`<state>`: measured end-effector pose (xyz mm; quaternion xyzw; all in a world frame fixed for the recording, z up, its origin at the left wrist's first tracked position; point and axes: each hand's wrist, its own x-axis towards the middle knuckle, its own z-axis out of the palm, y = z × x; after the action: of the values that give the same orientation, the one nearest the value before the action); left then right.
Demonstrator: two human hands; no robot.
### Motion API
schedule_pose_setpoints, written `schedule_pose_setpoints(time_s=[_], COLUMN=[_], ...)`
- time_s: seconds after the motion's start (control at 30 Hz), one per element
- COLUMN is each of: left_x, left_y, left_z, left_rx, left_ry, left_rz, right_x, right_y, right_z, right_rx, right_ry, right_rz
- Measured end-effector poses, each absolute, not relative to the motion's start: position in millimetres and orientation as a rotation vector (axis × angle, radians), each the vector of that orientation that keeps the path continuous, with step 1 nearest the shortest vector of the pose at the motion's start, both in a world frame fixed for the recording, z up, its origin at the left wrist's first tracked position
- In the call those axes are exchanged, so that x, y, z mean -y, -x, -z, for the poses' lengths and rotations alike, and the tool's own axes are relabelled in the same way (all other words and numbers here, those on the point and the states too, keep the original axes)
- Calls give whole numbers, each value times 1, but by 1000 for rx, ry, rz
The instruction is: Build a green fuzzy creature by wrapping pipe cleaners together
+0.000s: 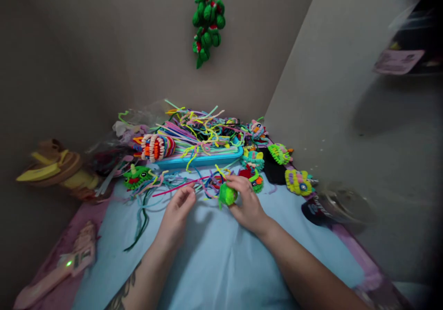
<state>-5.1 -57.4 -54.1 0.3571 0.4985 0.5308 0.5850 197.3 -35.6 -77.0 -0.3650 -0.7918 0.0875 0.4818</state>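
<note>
My right hand (247, 204) grips a small bright-green fuzzy piece (228, 193) that looks made of pipe cleaners, with a short green end hanging from its left side. To its left, my left hand (178, 213) has thumb and fingers pressed together; what they hold, if anything, is too small to make out. A crimson pipe cleaner (166, 192) runs just beyond the left fingertips toward a tangle of coloured pipe cleaners. Farther left lies a green creature-shaped piece (137, 177). Behind my right hand sits a red and green one (256, 181).
A blue tray (200, 161) piled with pipe cleaners stands at the back. A pink glue gun (81, 254) with a green light lies left. Yellow-green pieces (299, 182) and a tipped clear container (339, 206) line the right edge. A green cluster (207, 24) hangs on the wall.
</note>
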Motion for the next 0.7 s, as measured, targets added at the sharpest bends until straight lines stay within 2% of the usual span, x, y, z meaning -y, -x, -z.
schedule_pose_setpoints(time_s=[0.2,0.4,0.7], left_x=[57,58,60], left_y=[3,0,-3], left_z=[55,52,57], left_rx=[-1069,-1013,-1057], left_ry=[-826,-706,-653], left_rz=[-1113,-1097,-1053], right_x=[46,47,42], right_y=[-192,-193,-195], right_z=[77,80,75], right_rx=[2106,2203,2025], right_ry=[686,711,930], right_rz=[-201,-204,-285])
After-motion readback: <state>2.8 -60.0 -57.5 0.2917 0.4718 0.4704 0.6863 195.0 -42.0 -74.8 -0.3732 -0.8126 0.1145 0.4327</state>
